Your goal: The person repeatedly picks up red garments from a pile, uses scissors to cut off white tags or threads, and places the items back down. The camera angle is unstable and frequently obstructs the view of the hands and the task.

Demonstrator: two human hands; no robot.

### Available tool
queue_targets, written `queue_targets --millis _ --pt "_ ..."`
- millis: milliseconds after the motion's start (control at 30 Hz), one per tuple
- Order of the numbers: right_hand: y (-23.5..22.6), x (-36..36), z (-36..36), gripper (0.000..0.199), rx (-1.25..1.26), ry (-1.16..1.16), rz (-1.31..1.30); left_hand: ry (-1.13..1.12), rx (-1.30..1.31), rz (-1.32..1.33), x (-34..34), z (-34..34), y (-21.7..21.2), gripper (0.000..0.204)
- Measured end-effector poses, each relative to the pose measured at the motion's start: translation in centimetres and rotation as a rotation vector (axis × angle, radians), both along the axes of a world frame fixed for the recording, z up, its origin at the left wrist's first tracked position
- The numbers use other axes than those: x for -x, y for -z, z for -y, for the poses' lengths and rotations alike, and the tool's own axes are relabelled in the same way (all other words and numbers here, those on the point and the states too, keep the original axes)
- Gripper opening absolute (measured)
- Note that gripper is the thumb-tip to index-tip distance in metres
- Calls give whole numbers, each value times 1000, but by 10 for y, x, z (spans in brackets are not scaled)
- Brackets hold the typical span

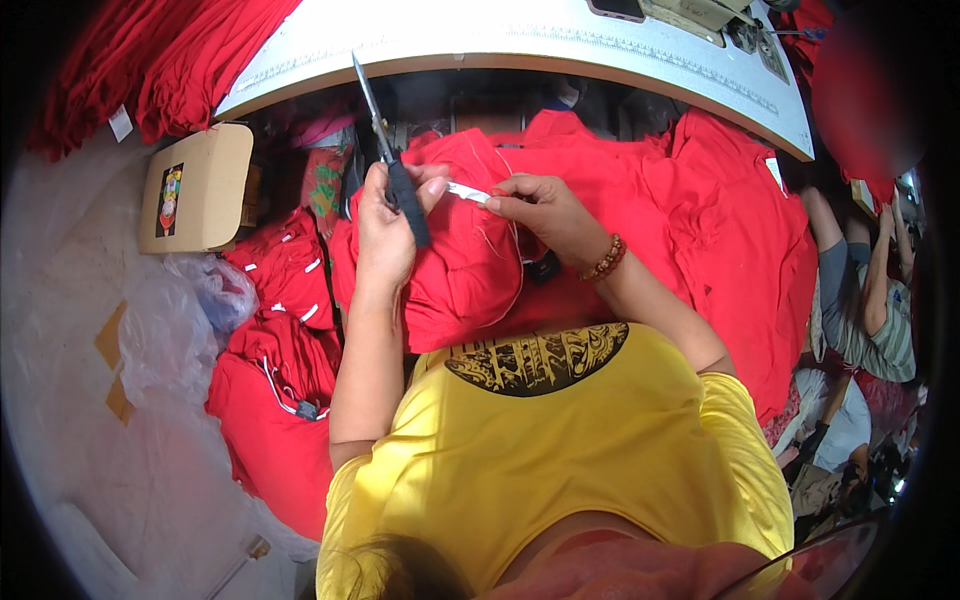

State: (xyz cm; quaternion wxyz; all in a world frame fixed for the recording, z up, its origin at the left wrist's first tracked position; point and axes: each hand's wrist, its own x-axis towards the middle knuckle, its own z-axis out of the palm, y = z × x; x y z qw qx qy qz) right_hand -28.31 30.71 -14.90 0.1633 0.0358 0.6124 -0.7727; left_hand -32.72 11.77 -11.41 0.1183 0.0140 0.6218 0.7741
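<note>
My left hand (385,225) grips black-handled scissors (392,160), blades up and clear of the cloth. My right hand (540,210) pinches a white label (468,192) taut above the red garment (480,270) on my lap, below the worktop (520,45).

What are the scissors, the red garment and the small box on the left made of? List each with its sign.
Scissors: likely steel blades, grey with a dull sheen, and dark handles, probably plastic.
Red garment: soft knit cloth, matte, falling in loose folds with stray threads.
Box: seemingly cardboard, plain tan, flat stiff faces.
</note>
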Motion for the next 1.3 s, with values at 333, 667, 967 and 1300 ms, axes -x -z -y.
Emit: queue_targets --millis 333,667,967,1300 --pt "-5 -2 2 21 15 -10 -18 -38 140 -22 -14 -16 17 25" --pt "-5 10 2 27 154 -66 78 -2 185 -38 -10 -14 17 26" --pt "-10 7 1 23 15 -41 -23 103 64 91 -18 12 -3 29" --pt "-21 -2 1 17 194 35 -7 333 937 -162 -69 71 -45 27"
